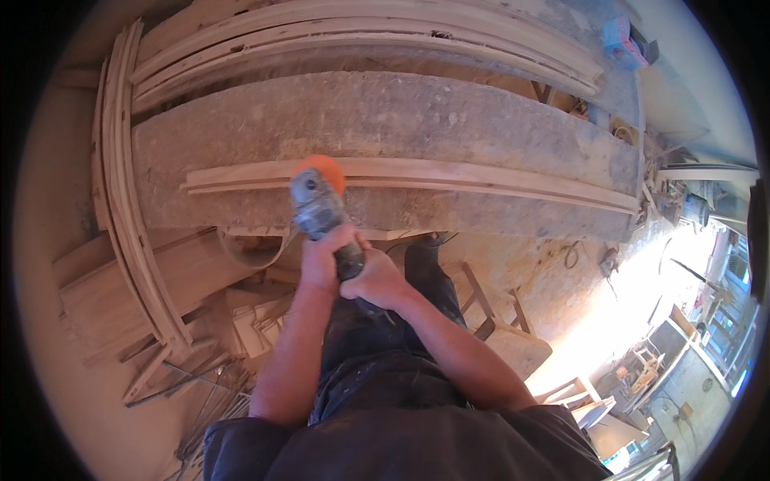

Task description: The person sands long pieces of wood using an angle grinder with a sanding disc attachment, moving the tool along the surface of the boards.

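Note:
Both my hands hold a worn grey angle grinder fitted with an orange disc. My left hand is wrapped round its body just behind the head. My right hand grips the rear of the body, closer to me. The disc is over a long pale wooden strip with a stepped profile, lying lengthwise on the workbench. It sits toward the strip's left end; whether it touches the wood I cannot tell.
Long wooden mouldings lie along the bench's far side. More strips lean at the left, above scrap boards on the floor. A wooden chair stands behind me on the right. A pink and blue box is at the far right.

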Motion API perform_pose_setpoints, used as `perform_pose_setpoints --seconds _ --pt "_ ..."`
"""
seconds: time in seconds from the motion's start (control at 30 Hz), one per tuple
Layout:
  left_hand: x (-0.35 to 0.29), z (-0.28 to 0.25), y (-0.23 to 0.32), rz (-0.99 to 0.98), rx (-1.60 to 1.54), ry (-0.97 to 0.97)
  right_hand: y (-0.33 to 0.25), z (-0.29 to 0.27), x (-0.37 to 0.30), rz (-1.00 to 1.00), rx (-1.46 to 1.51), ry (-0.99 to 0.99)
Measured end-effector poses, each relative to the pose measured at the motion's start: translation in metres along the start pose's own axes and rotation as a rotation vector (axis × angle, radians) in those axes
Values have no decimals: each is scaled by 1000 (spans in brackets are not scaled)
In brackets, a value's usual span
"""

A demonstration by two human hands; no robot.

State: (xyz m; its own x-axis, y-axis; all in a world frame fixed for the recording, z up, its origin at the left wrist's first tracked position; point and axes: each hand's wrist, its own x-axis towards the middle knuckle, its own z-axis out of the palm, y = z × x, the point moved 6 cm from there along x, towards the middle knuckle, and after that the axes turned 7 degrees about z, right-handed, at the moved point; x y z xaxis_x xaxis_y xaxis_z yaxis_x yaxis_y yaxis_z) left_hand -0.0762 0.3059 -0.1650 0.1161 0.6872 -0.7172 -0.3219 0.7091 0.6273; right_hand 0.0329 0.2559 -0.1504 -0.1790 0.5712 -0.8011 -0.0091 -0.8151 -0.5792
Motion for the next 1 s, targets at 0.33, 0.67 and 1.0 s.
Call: perform_pose_setpoints --seconds 0.33,0.67,1.0 --pt "-14 102 -84 -42 476 -193 90 -77 -65 8 399 202" --pt "8 -56 29 43 130 16 5 66 28 -46 155 23" --pt "22 -119 39 102 81 79 -13 114 56 26 7 -14"
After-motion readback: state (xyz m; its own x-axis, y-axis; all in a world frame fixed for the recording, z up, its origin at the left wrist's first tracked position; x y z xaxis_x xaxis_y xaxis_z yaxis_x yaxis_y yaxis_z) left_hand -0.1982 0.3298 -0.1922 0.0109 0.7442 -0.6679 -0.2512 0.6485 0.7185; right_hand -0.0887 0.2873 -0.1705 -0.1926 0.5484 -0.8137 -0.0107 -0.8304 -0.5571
